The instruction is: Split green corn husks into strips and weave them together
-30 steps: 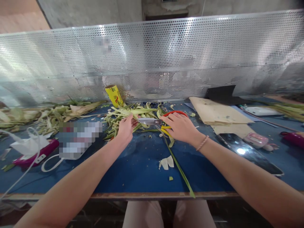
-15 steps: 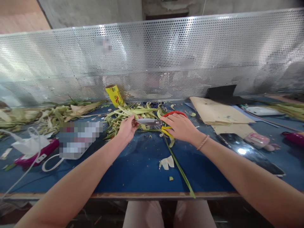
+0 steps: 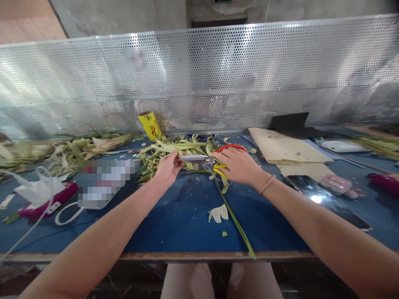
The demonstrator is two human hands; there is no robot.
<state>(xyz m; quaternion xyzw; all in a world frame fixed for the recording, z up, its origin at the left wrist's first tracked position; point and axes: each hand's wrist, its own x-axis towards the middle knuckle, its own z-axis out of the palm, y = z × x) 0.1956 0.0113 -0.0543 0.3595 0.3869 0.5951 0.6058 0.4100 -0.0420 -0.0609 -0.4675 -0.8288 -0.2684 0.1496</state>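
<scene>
My left hand (image 3: 168,168) is closed, thumb and fingers pinched at the left end of a pale strip lying along the metal blades (image 3: 198,159) of a pair of scissors. My right hand (image 3: 237,165) is wrapped round the scissors' handles, one red (image 3: 231,146) and one yellow (image 3: 220,170). Behind both hands lies a heap of pale green leaf strips (image 3: 149,160). A long green leaf (image 3: 236,222) runs from below the right hand to the table's front edge.
A yellow roll (image 3: 150,126) leans by the perforated metal screen (image 3: 199,74). To the left are leaves, a purple object (image 3: 64,195) and a white cable. Brown paper (image 3: 286,145), a black phone (image 3: 327,201) and a pink case (image 3: 336,183) lie right. Pale scraps (image 3: 219,213) lie near the front.
The scissors and my right hand have shifted very slightly to the right, and the blades look a little further apart. My left hand has hardly moved.
</scene>
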